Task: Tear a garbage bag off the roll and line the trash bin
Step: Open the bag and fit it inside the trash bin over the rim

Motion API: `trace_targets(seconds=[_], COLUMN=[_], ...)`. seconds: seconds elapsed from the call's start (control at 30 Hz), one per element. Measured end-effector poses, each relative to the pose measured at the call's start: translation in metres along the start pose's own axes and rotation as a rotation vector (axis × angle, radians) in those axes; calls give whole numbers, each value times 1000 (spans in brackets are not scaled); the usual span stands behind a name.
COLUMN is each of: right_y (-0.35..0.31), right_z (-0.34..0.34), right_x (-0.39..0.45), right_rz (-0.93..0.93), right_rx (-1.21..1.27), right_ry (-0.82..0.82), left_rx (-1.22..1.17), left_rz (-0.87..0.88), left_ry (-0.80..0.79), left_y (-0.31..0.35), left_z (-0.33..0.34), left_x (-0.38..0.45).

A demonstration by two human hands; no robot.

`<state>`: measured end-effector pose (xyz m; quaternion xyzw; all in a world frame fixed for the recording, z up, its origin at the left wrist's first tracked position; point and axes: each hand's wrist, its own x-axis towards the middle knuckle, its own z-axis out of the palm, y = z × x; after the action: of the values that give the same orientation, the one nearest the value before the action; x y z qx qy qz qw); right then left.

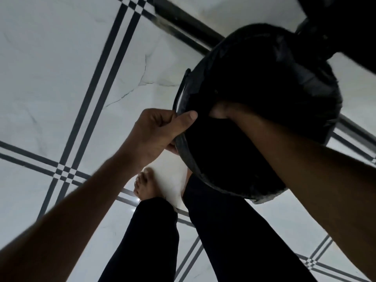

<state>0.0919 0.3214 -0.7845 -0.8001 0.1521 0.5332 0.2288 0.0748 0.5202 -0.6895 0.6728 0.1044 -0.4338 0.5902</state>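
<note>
A round trash bin [181, 92] stands on the floor at the upper right, its mouth dark. A black garbage bag [301, 82] is draped over it and folded over the far and right rim. My left hand [156, 133] pinches the bag's edge against the near-left rim, thumb on top. My right hand [223, 110] reaches down into the bag's opening; its fingers are hidden in the dark plastic, so I cannot tell what they hold. The roll is not in view.
White marble-look floor tiles [61, 78] with dark striped borders surround the bin. A dark ledge or threshold [183, 27] runs diagonally behind the bin. My bare foot [143, 186] and dark-trousered legs [234, 231] stand just in front of it.
</note>
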Motion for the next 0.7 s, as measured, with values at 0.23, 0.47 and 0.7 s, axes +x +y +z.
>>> trace_targets(seconds=[0.23,0.47,0.7], right_y=[28,59,10], right_z=[-48,-25,7], right_x=[-42,-21,-45], right_rz=[-38,207,112], right_rx=[513,583,847], right_ry=[111,64,505], left_rx=[277,458,494], left_rz=[45,230,251], left_ry=[45,180,233], left_y=[8,-1,-6], left_z=[-7,3,8], left_x=[-4,2,-12])
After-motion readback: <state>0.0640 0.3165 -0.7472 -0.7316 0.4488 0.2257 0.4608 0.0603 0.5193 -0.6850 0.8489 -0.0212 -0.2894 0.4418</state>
